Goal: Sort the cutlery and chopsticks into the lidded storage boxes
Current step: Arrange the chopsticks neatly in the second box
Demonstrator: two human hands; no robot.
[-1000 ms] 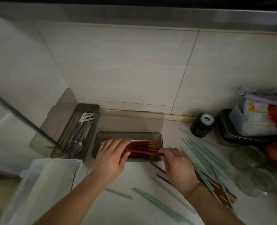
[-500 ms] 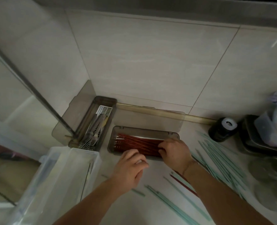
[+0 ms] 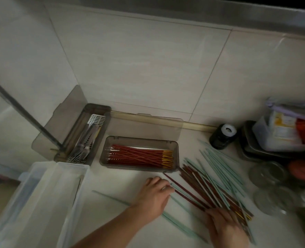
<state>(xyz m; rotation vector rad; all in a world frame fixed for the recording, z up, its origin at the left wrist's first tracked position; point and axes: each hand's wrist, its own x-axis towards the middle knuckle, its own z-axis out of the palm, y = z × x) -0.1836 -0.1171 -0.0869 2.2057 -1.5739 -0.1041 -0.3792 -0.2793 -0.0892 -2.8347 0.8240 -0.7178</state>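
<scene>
Two smoky lidded boxes stood open on the desk (image 3: 130,179) near the tiled wall. The left box (image 3: 101,111), set lengthwise against the corner with its lid (image 3: 66,119) leaning up on the wall, held a bundle of metal forks (image 3: 83,147) over a white slotted insert; the forks were too tangled to count. The middle box (image 3: 139,140), with its lid (image 3: 144,126) laid back behind it, held a layer of red chopsticks (image 3: 139,155) lying side by side, gold tips to the right; too many overlapped for a count. A third container, a clear bin (image 3: 46,203), sat at the lower left, and its contents could not be made out.

Just right of the middle box, a loose pile of red chopsticks (image 3: 198,187) lay mixed with mint-green chopsticks (image 3: 218,165) fanned across the desk, with two or three more green ones near the front edge.

The left hand (image 3: 155,194) rested on the desk with its fingers curled at the ends of a red and a green stick; whether its grip was closed on them could not be told. The right hand (image 3: 225,228) lay over the near end of the mixed pile, fingers spread flat on the sticks, pinching nothing.

At the right stood one dark bottle (image 3: 223,135) with a white cap, stacked trays (image 3: 255,151) carrying a packet whose label was too blurred to read, and two glass jars (image 3: 268,174).
</scene>
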